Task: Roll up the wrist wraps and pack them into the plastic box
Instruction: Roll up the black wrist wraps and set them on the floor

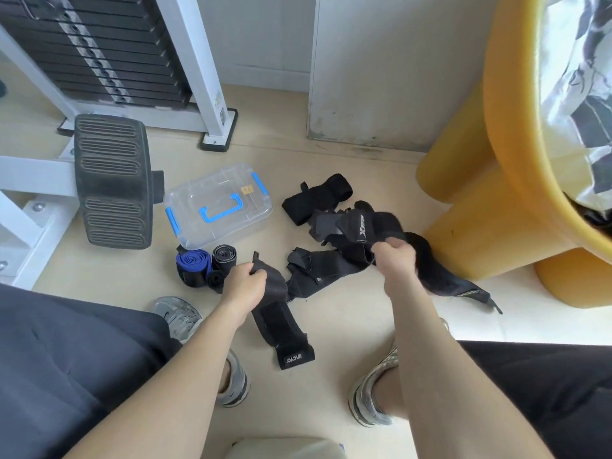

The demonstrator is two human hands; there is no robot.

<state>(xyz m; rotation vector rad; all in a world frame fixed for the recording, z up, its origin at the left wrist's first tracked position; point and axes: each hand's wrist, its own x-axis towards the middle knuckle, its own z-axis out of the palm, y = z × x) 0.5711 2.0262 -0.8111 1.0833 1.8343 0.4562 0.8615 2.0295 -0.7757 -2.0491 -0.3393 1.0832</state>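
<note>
Head view looked down on a black wrap (276, 319) gripped by the left hand (245, 286). Its fingers were curled tight round the wrap's upper end, thumb on top. Below the fist the wrap ran down across the floor, and its logo end lay between the left shoe (178, 314) and the right shoe (371, 395).

The right hand (395, 260) was also closed, fingers pressed together and pinching a bunch of black fabric at the near edge of the pile (334, 223). A creased strap (314, 273) stretched between the two hands. It may have been part of the same wrap, but the folds hid where it joined. From the right hand another strip trailed off to the right, towards the foot of the stool (490, 200).

Left of the pile sat the box (255, 207), clear, with blue latches and handle, its lid on. Against its near side stood three finished rolls, touching one another: a blue roll (193, 264), a grey roll (224, 256) and a small black roll (215, 279). The small black one lay just beside the left hand's knuckles.

Beyond the box were a ribbed foot plate (112, 180) and a weight stack (99, 44) in a white frame.
</note>
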